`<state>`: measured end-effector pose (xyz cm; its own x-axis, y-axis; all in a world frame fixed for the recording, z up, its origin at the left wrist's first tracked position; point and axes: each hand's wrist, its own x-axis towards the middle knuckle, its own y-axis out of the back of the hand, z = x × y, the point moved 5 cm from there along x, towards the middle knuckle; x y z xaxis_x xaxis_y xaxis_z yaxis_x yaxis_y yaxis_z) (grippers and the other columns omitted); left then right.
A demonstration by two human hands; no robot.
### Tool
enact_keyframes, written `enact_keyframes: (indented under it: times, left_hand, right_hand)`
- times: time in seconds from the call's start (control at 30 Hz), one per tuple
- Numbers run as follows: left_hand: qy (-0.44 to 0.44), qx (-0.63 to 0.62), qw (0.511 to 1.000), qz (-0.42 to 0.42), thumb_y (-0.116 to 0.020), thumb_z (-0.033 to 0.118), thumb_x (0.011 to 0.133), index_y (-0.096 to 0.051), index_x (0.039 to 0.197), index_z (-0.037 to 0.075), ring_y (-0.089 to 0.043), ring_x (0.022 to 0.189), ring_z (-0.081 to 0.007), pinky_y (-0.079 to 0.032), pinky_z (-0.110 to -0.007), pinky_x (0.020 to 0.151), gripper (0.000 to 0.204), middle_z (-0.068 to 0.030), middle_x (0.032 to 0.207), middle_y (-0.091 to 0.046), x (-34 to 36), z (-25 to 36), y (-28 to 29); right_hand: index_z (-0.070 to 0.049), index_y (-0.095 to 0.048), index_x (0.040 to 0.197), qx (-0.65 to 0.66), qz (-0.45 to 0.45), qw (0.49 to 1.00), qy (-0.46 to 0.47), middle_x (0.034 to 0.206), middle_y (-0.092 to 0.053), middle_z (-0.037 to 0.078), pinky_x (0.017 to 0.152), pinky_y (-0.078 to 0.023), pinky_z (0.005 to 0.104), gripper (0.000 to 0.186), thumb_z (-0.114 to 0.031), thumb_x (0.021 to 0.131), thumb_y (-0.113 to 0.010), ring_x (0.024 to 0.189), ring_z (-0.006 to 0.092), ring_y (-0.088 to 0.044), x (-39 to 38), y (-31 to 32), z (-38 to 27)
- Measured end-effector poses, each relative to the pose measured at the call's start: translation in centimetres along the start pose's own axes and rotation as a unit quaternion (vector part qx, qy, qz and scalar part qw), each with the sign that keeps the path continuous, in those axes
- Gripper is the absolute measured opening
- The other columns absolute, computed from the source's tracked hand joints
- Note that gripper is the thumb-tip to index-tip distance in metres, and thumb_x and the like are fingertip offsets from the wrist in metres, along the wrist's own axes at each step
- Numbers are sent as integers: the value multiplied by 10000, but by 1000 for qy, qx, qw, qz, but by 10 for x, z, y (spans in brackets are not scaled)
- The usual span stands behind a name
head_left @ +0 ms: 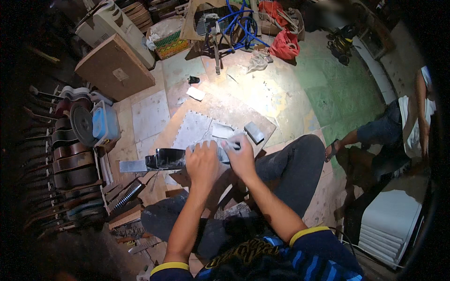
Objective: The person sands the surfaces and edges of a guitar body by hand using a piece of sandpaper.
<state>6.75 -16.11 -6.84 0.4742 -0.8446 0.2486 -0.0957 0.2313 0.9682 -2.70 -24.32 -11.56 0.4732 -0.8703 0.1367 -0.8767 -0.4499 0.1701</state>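
Note:
A long, glossy black piece (169, 159) lies crosswise in front of me, with a flat grey bar (133, 166) sticking out at its left end. My left hand (203, 161) is closed over the piece from above, knuckles up. Right beside it, my right hand (240, 157) has its fingers curled together near the piece's right end; what they pinch is hidden. Pale dust coats the fingers of both hands. Just beyond them lies a grey rectangular block (254, 132) on a board, near a white strip of paper (222, 130) and a grey perforated-edge sheet (193, 129).
At left hangs a row of guitar-like bodies (72, 159) beside a blue-and-clear tub (106, 122). A brown board (115, 70) leans at the back left. Blue hose (241, 25) and a red bag (284, 45) lie at the back. Another person's leg (358, 136) is at right, near a white ridged case (390, 222).

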Motion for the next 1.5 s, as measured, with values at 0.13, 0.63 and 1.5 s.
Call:
enact_keyframes:
  times: [0.13, 0.63, 1.5]
  left_hand:
    - [-20, -5, 1000, 20, -610, 116, 812, -611, 850, 125, -668, 804, -269, -452, -453, 762, 39, -72, 814, -670, -1, -3, -5]
    - [-44, -45, 997, -50, -669, 485, 866, -619, 843, 74, -641, 865, -331, -429, -463, 850, 414, -133, 865, -666, 11, 3, 13]
    - [-96, -299, 934, 170, -754, 76, 828, -622, 1105, 51, -674, 914, -362, -489, -446, 888, 308, -181, 963, -707, -24, -27, 56]
  right_hand:
    - [-9, -573, 903, -18, 4, 1000, 4, 849, -608, 114, 722, -503, 340, 257, -126, 853, -797, 781, 194, -595, -23, 6, -3]
    - [-11, -625, 877, 102, 6, 980, -173, 812, -652, 51, 733, -486, 295, 211, -158, 871, -777, 781, 120, -590, -27, 68, 28]
    - [-22, -610, 1184, -50, -186, 980, 55, 1083, -633, 160, 912, -500, 367, 605, -131, 640, -853, 1033, 304, -639, -32, 1, 24]
